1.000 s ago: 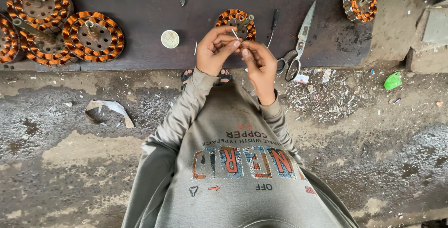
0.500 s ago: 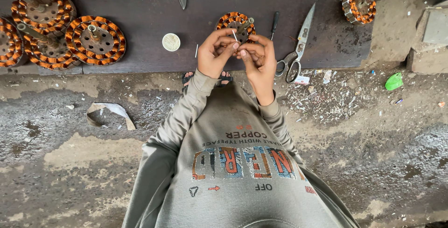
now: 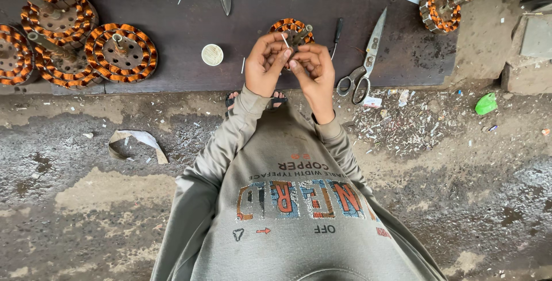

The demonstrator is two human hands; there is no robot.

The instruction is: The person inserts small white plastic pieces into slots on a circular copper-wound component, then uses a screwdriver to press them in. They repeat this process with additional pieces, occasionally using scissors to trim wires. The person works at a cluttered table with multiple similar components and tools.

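A: Where were the hands?
B: Both over the near edge of the dark board (image 3: 172, 79), mid-way along. Left hand (image 3: 265, 65) pinched a thin white strip (image 3: 284, 40); right hand (image 3: 313, 69) was closed on a copper-wound coil (image 3: 293, 29).
A: And around them?
B: Scissors (image 3: 363, 62) and a screwdriver (image 3: 337, 35) just to the right, small round lid (image 3: 212, 54) to the left, stacked coils (image 3: 63, 39) at the far-left corner.
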